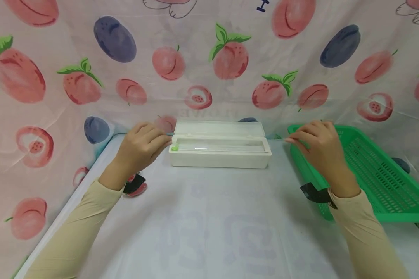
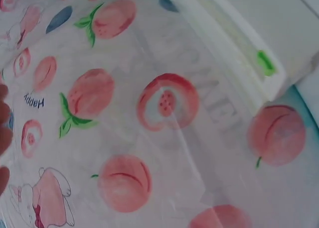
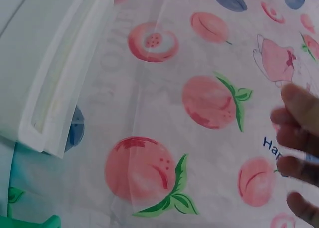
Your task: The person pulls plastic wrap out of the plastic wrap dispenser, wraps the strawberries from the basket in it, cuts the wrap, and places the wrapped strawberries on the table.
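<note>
A long white cling film dispenser (image 1: 220, 159) stands at the back of the table, its clear lid (image 1: 219, 128) raised and a green slide cutter (image 1: 175, 147) at its left end. My left hand (image 1: 143, 144) is beside that end, thumb and forefinger pinching the thin edge of clear cling film. Off the right end, my right hand (image 1: 319, 149) pinches the film's other side, seen as a faint line (image 1: 278, 139) running toward the dispenser. Transparent film is hard to make out elsewhere. The wrist views show only some fingers and the dispenser's ends (image 2: 266, 63) (image 3: 35, 133).
A green plastic basket (image 1: 387, 174) stands at the right, under and behind the right forearm. Behind the table hangs a peach-print curtain (image 1: 195, 58). A white cloth (image 1: 209, 224) covers the table. Black straps (image 1: 315, 193) are at both wrists.
</note>
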### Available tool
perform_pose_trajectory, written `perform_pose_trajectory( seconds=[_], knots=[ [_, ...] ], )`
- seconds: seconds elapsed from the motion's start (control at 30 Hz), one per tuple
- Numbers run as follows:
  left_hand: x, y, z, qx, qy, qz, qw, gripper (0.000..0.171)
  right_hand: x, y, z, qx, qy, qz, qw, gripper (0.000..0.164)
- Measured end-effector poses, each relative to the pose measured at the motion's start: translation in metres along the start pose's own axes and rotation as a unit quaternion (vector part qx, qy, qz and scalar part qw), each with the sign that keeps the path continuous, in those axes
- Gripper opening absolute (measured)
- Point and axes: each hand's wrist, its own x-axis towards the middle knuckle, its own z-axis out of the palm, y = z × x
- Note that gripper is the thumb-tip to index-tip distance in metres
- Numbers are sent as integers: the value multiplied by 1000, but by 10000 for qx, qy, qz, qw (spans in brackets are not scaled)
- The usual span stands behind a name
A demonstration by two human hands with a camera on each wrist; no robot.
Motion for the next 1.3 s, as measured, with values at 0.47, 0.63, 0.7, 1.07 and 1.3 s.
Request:
perform_pose_trajectory(
  seconds=[0.47, 0.63, 0.7, 1.07, 1.3],
  knots=[
    [-57, 45, 19, -1615, -1593, 1903, 9551, 29, -52, -22, 5, 1704, -2723, -1030, 9414, 29],
    [-71, 56, 29, -1542, -2282, 2443, 9298, 12, -70, -36, 23, 1449, -3709, -994, 9119, 31],
    [-76, 59, 33, -1436, -2632, 2606, 9177, 6, -77, -40, 33, 1309, -3969, -1010, 9028, 31],
    [-95, 69, 53, -1324, -3359, 3025, 8821, 7, -99, -50, 65, 814, -4262, -1579, 8870, 30],
    [-94, 72, 54, -1626, -3604, 2757, 8762, 13, -100, -53, 67, 648, -4529, -1408, 8780, 34]
  ],
)
